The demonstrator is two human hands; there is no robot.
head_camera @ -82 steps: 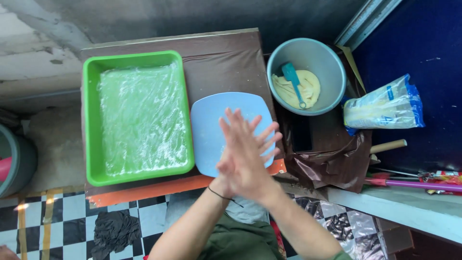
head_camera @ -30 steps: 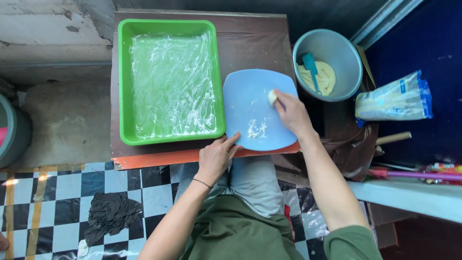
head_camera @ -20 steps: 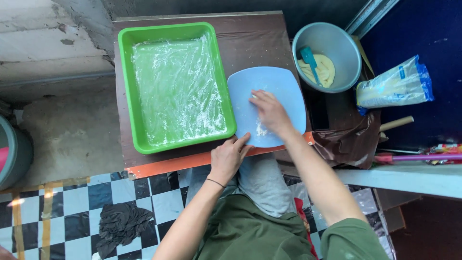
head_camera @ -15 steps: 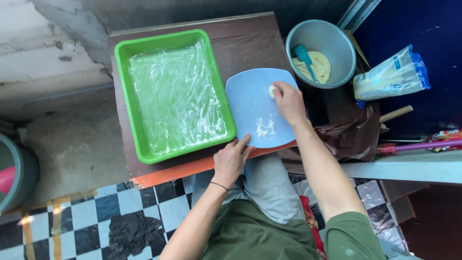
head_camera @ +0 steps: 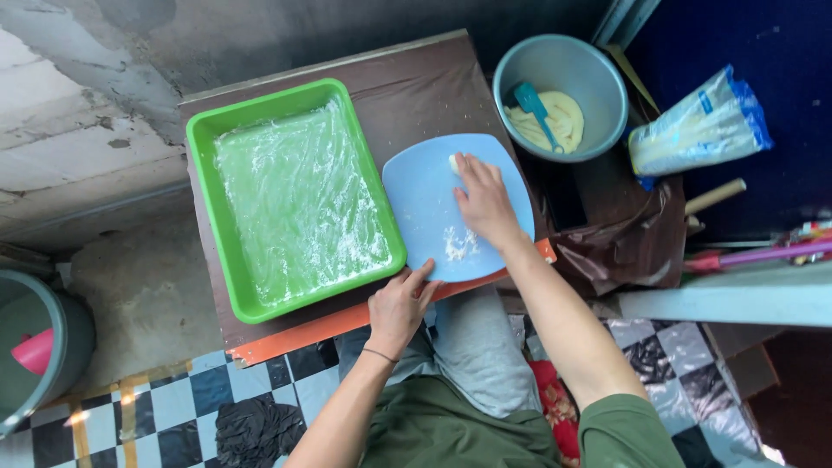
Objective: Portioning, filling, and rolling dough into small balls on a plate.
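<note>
Right hand [head_camera: 484,201] lies flat, fingers pressing a dough piece [head_camera: 453,163] on the blue board [head_camera: 425,208].

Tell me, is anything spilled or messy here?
A little white powder is scattered on the blue board, beside the right hand pressing a dough piece. Nothing else looks spilled.

Low table [head_camera: 416,82] with brown covering and an orange front edge, set against a rough grey concrete wall [head_camera: 78,113] with cracked, stained patches. Floor: bare concrete beside the table, giving way to black-and-white checkered tiles [head_camera: 173,407] nearer the camera, with a crumpled black rag [head_camera: 256,429] lying on them. Dark blue wall surface [head_camera: 780,52] at right, above a pale ledge [head_camera: 737,299]; even daylight, no hard shadows.
</note>
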